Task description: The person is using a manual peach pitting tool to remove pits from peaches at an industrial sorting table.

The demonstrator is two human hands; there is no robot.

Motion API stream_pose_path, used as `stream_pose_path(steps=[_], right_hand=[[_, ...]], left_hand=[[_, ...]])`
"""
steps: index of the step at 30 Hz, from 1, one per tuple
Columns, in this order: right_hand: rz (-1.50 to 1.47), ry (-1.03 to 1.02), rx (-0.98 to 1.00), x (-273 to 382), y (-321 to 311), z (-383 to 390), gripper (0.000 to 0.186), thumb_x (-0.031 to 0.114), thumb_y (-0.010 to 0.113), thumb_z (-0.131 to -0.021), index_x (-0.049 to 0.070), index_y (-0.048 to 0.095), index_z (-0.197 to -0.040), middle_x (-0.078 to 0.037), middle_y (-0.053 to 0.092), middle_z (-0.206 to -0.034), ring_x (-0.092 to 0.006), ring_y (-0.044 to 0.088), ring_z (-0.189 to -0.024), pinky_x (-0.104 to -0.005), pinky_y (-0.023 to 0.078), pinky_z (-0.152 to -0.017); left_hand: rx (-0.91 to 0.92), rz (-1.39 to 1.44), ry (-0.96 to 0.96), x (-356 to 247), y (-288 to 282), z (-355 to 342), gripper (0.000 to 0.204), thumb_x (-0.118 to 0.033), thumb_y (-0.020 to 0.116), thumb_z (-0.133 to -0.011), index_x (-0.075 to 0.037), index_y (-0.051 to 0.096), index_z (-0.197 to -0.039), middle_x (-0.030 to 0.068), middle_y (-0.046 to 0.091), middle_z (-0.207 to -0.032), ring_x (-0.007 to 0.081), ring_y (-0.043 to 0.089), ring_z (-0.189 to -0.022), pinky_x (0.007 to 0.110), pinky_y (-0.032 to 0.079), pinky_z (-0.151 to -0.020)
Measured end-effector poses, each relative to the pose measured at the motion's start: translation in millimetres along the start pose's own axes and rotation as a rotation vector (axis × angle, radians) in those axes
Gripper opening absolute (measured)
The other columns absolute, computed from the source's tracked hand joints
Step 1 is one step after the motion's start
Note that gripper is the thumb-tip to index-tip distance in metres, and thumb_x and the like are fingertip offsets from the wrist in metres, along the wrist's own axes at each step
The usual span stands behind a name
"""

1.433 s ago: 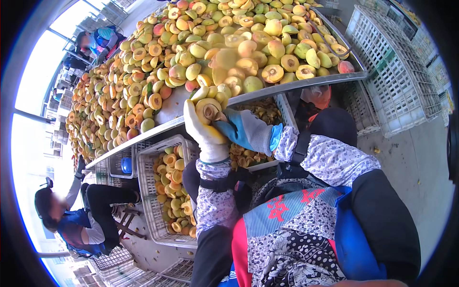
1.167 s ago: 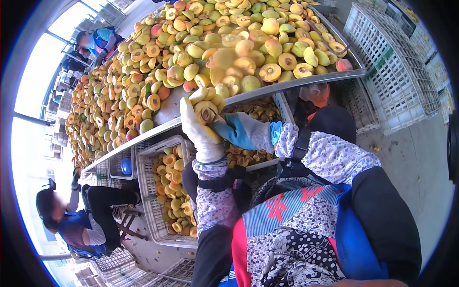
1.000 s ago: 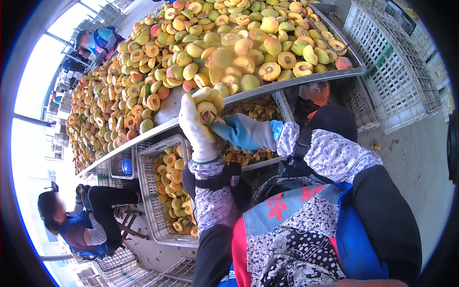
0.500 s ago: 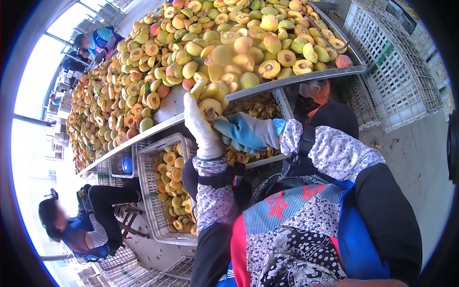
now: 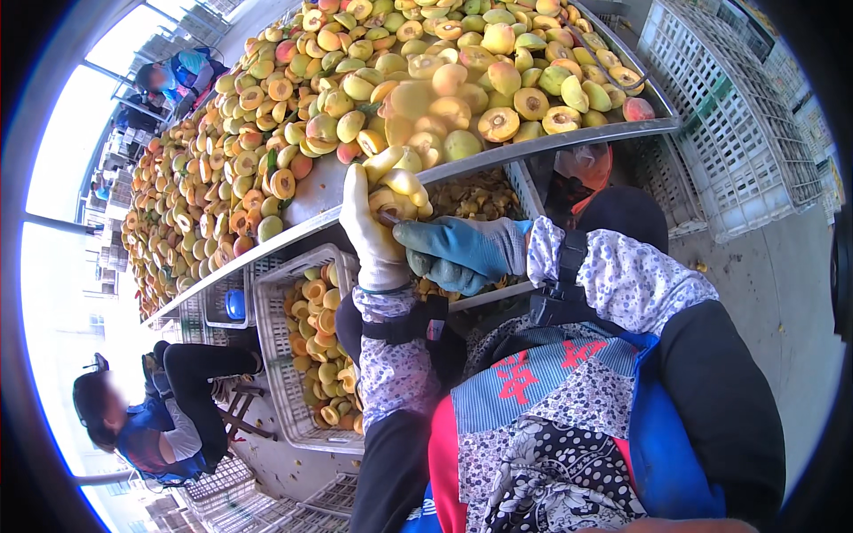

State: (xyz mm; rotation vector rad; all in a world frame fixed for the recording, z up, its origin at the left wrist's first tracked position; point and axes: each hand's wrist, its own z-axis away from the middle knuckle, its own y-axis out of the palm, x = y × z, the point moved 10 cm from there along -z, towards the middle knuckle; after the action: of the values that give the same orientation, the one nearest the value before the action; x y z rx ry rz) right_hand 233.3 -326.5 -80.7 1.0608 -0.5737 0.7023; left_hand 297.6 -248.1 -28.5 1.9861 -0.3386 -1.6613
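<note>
Left hand (image 5: 375, 233), white-gloved, grips a yellow peach (image 5: 397, 194) at the table edge (image 5: 569, 142); right hand (image 5: 458, 253), blue-gloved, clenched on a small tool barely visible, best kept steady at the pit; peach heap (image 5: 373, 80) beyond.

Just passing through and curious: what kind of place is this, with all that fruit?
Probably a fruit-processing shed. A long metal table is heaped with peaches, white plastic crates stand around, and gloved hands, left hand and right hand, work one peach.
</note>
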Motion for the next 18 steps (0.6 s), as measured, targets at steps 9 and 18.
stream_pose_path(steps=[9,18], right_hand=[[0.19,0.022,-0.08,1,-6,4,0.058,0.063,0.044,-0.095,0.011,0.061,-0.079,0.005,0.039,-0.053,-0.0083,0.035,-0.043,-0.0264,0.033,-0.041],[1.053,-0.099,-0.458,6,-56,3,0.046,0.049,0.051,-0.096,0.005,0.063,-0.088,-0.013,0.063,-0.068,-0.0284,0.062,-0.059,-0.0399,0.049,-0.054]], left_hand=[[0.092,-0.076,-0.021,2,-1,1,0.051,-0.039,0.04,-0.101,0.006,0.064,-0.108,0.0106,0.06,-0.07,0.0191,0.056,-0.057,0.029,0.045,-0.054],[-0.315,0.381,0.204,-60,-81,-1,0.044,-0.038,0.042,-0.098,-0.004,0.065,-0.112,0.0033,0.062,-0.08,0.016,0.055,-0.065,0.027,0.047,-0.052]])
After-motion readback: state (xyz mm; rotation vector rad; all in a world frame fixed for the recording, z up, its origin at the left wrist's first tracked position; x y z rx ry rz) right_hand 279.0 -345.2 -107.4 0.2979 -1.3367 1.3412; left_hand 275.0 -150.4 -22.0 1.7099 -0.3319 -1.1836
